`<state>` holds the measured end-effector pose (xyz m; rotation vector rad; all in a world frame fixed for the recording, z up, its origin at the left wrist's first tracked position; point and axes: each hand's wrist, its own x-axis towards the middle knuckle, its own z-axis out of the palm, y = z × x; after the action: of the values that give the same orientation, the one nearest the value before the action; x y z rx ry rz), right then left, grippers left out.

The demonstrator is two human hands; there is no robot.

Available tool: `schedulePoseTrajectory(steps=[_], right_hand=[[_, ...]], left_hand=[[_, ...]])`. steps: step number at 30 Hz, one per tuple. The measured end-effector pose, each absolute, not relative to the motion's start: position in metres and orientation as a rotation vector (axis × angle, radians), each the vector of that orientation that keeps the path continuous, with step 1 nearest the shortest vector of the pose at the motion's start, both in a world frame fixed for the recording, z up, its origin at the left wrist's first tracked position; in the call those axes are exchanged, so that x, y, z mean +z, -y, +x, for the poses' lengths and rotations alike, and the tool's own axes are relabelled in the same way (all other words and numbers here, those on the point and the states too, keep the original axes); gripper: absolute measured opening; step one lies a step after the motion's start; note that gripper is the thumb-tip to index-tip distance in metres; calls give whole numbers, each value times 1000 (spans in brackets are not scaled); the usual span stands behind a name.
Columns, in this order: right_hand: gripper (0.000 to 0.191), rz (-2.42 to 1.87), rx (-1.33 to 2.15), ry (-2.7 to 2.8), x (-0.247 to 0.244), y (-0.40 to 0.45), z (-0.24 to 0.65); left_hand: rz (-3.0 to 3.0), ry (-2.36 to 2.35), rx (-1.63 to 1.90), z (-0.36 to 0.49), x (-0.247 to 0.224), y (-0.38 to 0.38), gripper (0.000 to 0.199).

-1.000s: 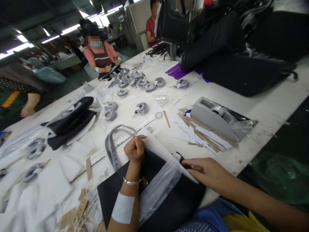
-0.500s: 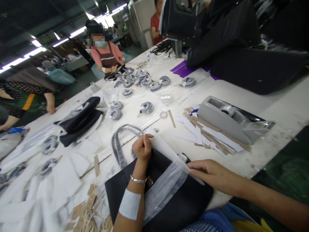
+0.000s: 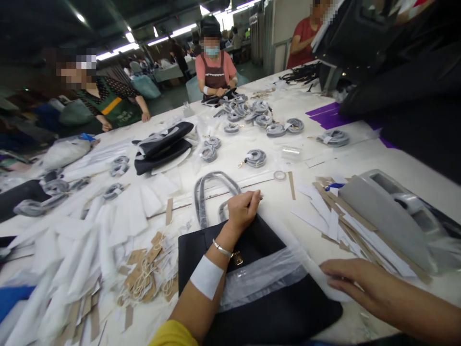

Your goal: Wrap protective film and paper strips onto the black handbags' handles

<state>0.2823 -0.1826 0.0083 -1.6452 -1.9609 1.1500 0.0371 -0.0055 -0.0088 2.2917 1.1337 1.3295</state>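
Lying on a white worktable [image 3: 360, 156], a smooth black handbag [image 3: 266, 315] meets a fisted left hand [image 3: 243, 211], contents hidden, and loosely parted right hand [image 3: 363, 283], hold unclear, beside thin translucent plastic [image 3: 264, 276] that hard tugging could tear.

My left wrist [image 3: 229, 236] carries a slim silver-coloured bangle [image 3: 222, 249]. A white rectangular patch [image 3: 207, 277] lies flat across the left forearm [image 3: 192, 309]. Farther up, a yellow sleeve [image 3: 175, 335] begins. My left hand [image 3: 242, 211] and right hand [image 3: 356, 275] are bare.
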Motion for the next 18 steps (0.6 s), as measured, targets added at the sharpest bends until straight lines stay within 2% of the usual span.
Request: schedulePoseTrajectory(steps=[5, 9, 13, 18], right_hand=[[35, -1749, 1024, 2043, 9, 188, 289], [43, -1784, 1116, 1947, 18, 189, 272], [37, -1739, 1224, 1895, 23, 184, 259], [34, -1597, 1354, 1826, 25, 168, 244]], left_hand=[[2204, -1105, 1240, 37, -13, -1, 39], [1965, -968, 1140, 40, -12, -4, 37], [1899, -820, 949, 43, -9, -3, 43], [1887, -790, 972, 44, -6, -1, 44]])
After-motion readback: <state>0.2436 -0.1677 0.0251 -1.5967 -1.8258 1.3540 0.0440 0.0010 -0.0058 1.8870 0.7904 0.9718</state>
